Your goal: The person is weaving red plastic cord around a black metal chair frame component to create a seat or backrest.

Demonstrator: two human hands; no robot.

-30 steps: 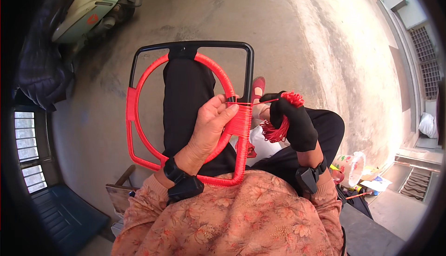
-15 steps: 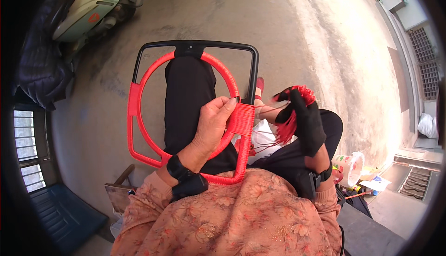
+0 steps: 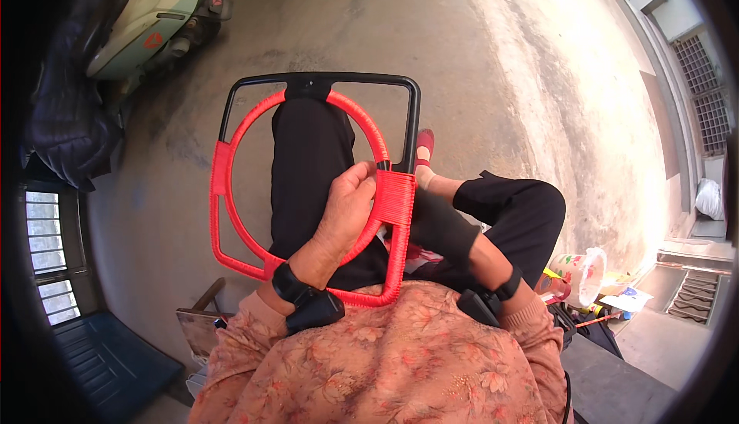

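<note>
A black frame with rounded corners and an inner ring lies across my lap, much of it wrapped in glossy red cord. Bare, my left hand is closed round the ring's right side, its thumb beside the broad wrapped band that joins ring and outer bar. My right hand, in a black glove, is just right of that band and partly beneath the frame. Its fingers are hidden and smeared by motion, and the bundle of red cord it had does not show.
My dark trouser legs support the frame. A patterned white bucket and loose items are on the right. A pale scooter stands at the far left, a dark blue seat at the near left. A wooden piece sits by my left elbow.
My right hand has swung left and inward from beyond the frame's right side to beneath its wrapped band. The red cord bundle has gone out of sight. My left hand keeps its grip.
</note>
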